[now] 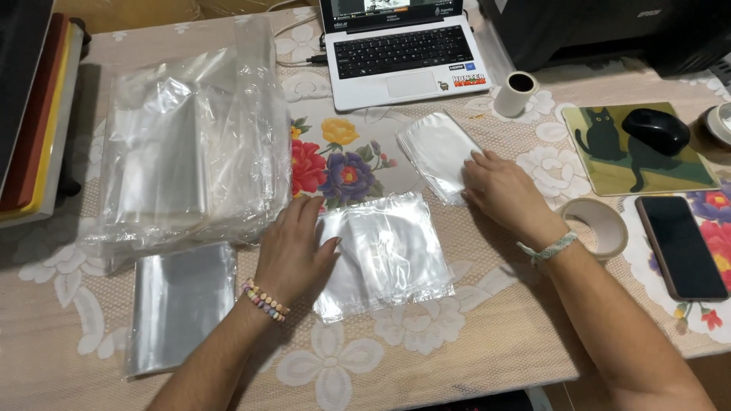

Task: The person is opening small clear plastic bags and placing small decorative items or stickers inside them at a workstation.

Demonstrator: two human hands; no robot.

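At worktop [472,335] centre, left hand [293,255] is pressing flat, fingers together, on a clear bag [388,255]; right hand [502,190], fingers spread, is resting on a farther bag stack [435,148]. Bags look light, limp, slippery; edges likely offer best hold.

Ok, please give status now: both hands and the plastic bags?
Left hand flat on the middle bag stack, no grip. Right hand flat on the small stack. Tape roll beside right wrist, nothing between the stacks.

The laptop [400,46] screen and black printer [609,30] are cut off at top.
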